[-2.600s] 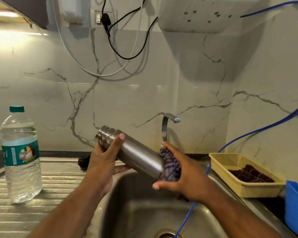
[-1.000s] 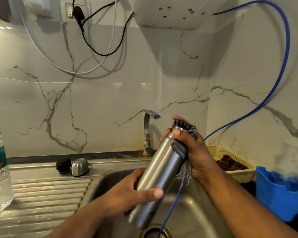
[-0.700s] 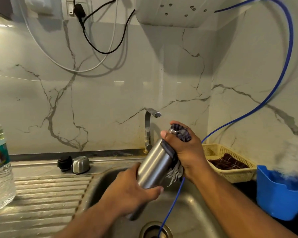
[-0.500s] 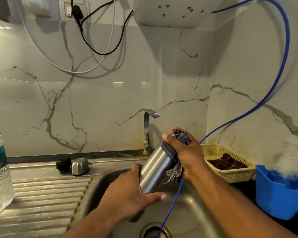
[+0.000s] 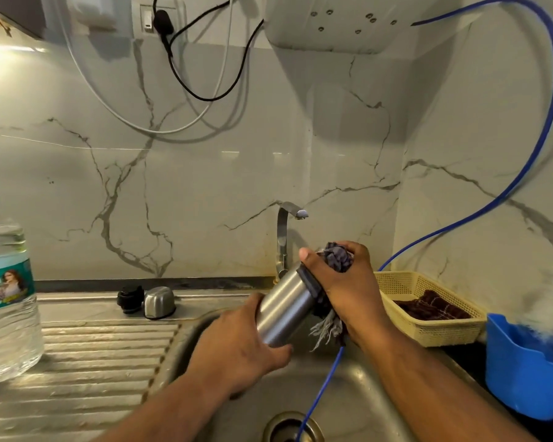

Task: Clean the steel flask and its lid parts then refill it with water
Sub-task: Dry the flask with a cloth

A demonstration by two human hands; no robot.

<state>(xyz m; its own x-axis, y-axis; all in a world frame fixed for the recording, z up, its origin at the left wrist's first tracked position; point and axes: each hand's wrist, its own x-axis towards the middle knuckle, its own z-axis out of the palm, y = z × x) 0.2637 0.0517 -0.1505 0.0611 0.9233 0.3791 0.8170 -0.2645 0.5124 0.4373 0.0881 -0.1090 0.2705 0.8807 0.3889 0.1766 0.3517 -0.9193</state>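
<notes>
Over the sink I hold the steel flask (image 5: 286, 306) tilted, its upper end pointing up and right. My left hand (image 5: 237, 346) grips its lower body. My right hand (image 5: 345, 288) wraps a dark striped cloth (image 5: 337, 258) around the flask's upper end, so that end is hidden. Frayed cloth ends hang below this hand. The steel cup lid (image 5: 158, 302) and the black stopper (image 5: 130, 298) sit side by side on the counter behind the drainboard.
A large plastic water bottle (image 5: 5, 301) stands on the ribbed drainboard (image 5: 87, 355) at left. The tap (image 5: 286, 231) rises behind the sink (image 5: 348, 393). A blue hose (image 5: 320, 390) runs into the drain. A yellow basket (image 5: 428, 314) and a blue bin (image 5: 524, 368) stand at right.
The flask swung from lying mouth-left to tilted up-right over the sink. My right hand with the cloth shifted to its upper end, and my left hand moved down the body.
</notes>
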